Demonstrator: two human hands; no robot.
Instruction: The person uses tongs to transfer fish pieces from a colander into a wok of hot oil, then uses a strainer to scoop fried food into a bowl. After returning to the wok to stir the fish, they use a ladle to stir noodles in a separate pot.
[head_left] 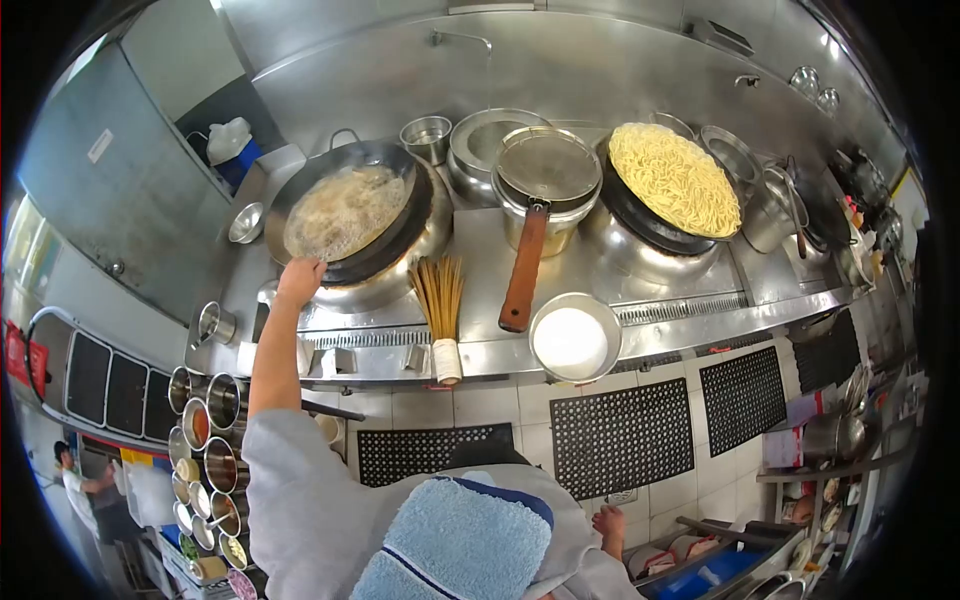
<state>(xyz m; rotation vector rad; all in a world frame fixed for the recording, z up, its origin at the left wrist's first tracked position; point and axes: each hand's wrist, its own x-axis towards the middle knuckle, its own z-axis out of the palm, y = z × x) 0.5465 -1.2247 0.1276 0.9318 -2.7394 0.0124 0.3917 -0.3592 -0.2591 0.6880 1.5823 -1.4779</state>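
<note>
My left hand (303,277) is closed on the near edge of a dark wok (376,262), where a handle may be hidden under my fingers. Pale, foamy liquid with food in it bubbles in the wok (345,212), which rests tilted on a round steel burner ring. My right hand (607,522) hangs low at my side, away from the stove, its fingers loosely bent and holding nothing that I can see. Nearest the stove's front edge are a bamboo brush (438,300) and a steel bowl of white powder or liquid (572,340).
Yellow noodles (672,180) are heaped on a second wok. A strainer with a wooden handle (523,268) lies across a pot between the woks. Several seasoning pots (222,465) stand at the left. Black rubber mats (622,440) cover the floor. Another person (90,490) stands far left.
</note>
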